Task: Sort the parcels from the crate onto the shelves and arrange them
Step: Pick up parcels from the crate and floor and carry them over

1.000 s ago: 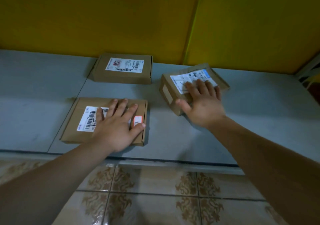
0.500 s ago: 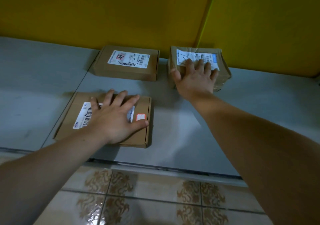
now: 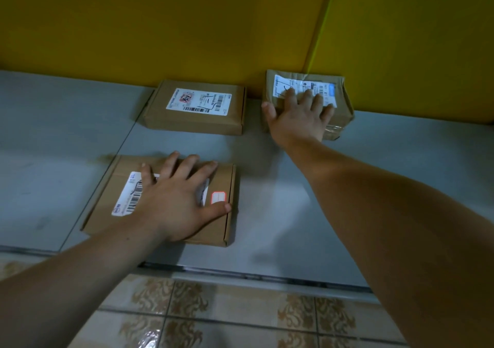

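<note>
Three brown cardboard parcels with white labels lie on the grey shelf [image 3: 280,214]. My left hand [image 3: 176,200] rests flat, fingers spread, on the wide flat parcel [image 3: 224,187] near the front edge. My right hand [image 3: 299,115] presses with straight fingers on the small taped parcel [image 3: 342,99], which sits against the yellow back wall. A third flat parcel [image 3: 197,107] lies untouched at the back, between the two and just left of the small one. The crate is out of sight.
A yellow wall [image 3: 187,26] closes the back of the shelf. The shelf's metal front edge [image 3: 267,275] runs across the view, with patterned floor tiles [image 3: 213,318] below it. Bare grey shelf stretches to the left and right of the parcels.
My right hand has pushed the small parcel from mid-shelf back and to the right until it sits at the wall. My left hand has stayed flat on the front parcel.
</note>
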Demonstrator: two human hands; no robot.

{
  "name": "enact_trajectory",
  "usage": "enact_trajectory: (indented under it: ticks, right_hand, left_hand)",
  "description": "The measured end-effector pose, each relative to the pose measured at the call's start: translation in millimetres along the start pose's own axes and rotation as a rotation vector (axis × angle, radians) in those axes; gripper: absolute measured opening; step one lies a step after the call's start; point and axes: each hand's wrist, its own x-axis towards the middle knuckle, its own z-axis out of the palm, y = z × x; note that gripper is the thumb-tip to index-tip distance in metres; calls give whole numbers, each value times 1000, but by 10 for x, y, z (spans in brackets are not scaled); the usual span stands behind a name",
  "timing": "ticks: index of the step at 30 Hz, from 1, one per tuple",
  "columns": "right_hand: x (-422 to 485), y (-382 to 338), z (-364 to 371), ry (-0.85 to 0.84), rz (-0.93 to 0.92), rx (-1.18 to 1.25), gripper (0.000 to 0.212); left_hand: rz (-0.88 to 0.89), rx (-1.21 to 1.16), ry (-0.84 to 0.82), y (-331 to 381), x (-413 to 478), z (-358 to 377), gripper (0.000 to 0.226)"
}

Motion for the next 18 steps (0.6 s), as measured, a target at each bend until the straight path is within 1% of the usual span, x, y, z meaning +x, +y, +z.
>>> enact_trajectory:
  ticks: [2, 6, 10, 13, 15, 18]
  right_hand:
    - [2, -8, -20, -5, 0, 9, 81]
    - [-28, 27, -139, -73, -9, 46, 85]
    - [-237, 152, -293, -51, -102, 34, 82]
    - [-439, 219, -470, -55, -149, 24, 77]
    - [-587, 232, -655, -71, -158, -20, 74]
    - [-856, 175, -1029, -157, -171, -85, 73]
  left_hand:
    - [3, 0, 7, 2, 0, 10, 103]
    - [5, -18, 12, -1, -18, 19, 104]
    - [5, -45, -20, 4, -26, -35, 103]
    - [15, -21, -107, 25, -68, -183, 89]
    - [30, -25, -151, 50, -143, -350, 86]
    - [68, -81, -142, 75, -333, -677, 84]
